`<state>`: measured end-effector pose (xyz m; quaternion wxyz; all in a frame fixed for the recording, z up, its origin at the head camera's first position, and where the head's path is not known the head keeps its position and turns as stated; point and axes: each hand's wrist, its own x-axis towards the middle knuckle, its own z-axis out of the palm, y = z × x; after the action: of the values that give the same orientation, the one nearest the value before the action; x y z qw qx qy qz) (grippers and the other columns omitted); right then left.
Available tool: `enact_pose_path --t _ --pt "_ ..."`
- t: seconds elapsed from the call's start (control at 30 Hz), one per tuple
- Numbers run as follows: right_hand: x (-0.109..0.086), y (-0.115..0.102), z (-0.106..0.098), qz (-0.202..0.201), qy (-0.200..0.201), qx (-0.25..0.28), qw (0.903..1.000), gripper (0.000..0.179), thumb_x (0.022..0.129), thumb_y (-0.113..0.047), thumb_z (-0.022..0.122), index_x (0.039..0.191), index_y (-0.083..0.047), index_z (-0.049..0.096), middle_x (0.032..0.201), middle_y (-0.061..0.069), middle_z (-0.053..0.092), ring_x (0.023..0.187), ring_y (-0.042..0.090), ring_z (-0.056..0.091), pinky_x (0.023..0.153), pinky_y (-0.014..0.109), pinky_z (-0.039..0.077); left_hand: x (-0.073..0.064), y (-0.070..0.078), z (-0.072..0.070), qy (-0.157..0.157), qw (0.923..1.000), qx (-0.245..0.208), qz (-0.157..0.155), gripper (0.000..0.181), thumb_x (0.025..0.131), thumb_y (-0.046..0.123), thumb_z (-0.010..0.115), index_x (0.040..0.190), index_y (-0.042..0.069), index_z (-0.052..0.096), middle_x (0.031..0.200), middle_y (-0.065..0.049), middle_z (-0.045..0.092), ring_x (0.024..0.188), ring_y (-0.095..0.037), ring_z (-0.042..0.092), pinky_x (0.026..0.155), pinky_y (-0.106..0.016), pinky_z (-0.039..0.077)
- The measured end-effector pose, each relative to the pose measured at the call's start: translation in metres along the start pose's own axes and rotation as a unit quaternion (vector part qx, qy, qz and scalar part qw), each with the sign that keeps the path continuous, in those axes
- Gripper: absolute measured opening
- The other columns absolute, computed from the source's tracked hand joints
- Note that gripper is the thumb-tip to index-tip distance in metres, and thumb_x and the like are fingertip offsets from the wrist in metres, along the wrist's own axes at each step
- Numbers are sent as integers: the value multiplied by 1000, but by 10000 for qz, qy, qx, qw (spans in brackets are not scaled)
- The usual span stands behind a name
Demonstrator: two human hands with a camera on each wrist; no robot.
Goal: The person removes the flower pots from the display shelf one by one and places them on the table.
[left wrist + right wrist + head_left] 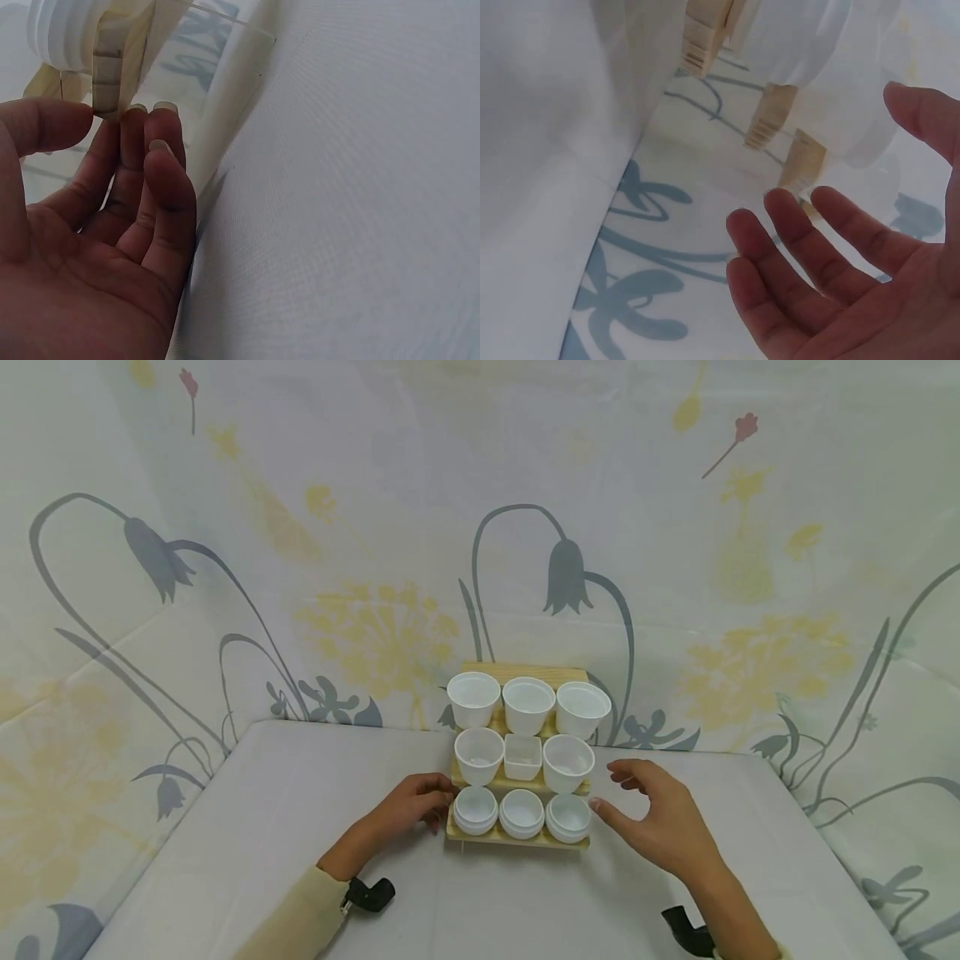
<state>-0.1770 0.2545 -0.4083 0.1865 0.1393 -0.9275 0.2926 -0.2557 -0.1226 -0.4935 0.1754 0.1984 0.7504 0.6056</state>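
A tiered wooden rack (pixel 525 673) stands at the back middle of the table, with white cups in three rows of three. Larger round cups (pixel 474 712) fill the top row. A small square cup (pixel 522 770) sits between two round ones in the middle row, and low ridged cups (pixel 522 827) line the bottom. At the rack's left side, my left hand (pixel 411 803) pinches the end of the lowest board (pixel 107 75) between thumb and fingers. My right hand (pixel 660 822) is beside the right side, thumb and fingers spread, holding nothing; board ends (pixel 771 116) show just beyond its fingertips.
A white cloth (pixel 360 752) covers the table. Behind the rack rises a floral-printed curtain (pixel 420 527), which also runs along both sides. Dark wrist-worn devices (pixel 371 895) sit at both wrists.
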Motion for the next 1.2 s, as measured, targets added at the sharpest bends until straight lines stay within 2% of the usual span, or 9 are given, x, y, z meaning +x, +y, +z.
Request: enact_pose_path --t 0.17,0.37,0.57,0.8,1.0,1.2 --pt "-1 -3 6 -9 -92 120 9999 46 88 -31 88 123 -9 69 108 0 73 99 24 71 91 52 59 0 -2 1 -104 9999 -114 60 27 105 14 55 117 -6 68 92 -2 67 75 -19 61 66 -29 55" --pt "-1 -5 11 64 -402 266 9988 46 85 -32 90 120 -12 70 103 -4 71 97 22 69 88 50 59 -1 -3 3 -206 9992 -315 128 26 104 11 55 117 -9 66 90 -2 65 75 -18 60 65 -28 55" --pt "-2 -6 16 71 -520 400 9978 45 83 -35 93 118 -16 71 103 -7 71 95 15 67 86 45 60 -1 -4 2 -218 9995 -207 116 26 103 12 55 116 -8 66 90 -2 66 78 -18 60 67 -28 56" --pt "-4 -8 23 72 -678 508 9964 50 78 -35 96 117 -17 70 103 -6 70 96 21 70 85 44 61 -1 -2 3 -184 9997 -150 68 27 102 13 56 117 -6 68 88 -2 66 74 -17 61 65 -27 55" --pt "-3 -8 24 150 -739 495 9959 55 73 -36 99 115 -18 68 103 -8 70 95 17 70 84 38 61 0 -1 3 -179 9997 -115 92 27 102 14 57 116 -6 68 87 -2 66 75 -17 61 64 -28 55" --pt "-3 -11 25 271 -801 474 9953 54 73 -40 99 111 -16 68 100 -6 72 96 18 71 86 44 61 0 -1 3 -206 9996 -134 125 28 102 13 57 117 -8 66 87 -2 66 76 -16 60 64 -28 55"
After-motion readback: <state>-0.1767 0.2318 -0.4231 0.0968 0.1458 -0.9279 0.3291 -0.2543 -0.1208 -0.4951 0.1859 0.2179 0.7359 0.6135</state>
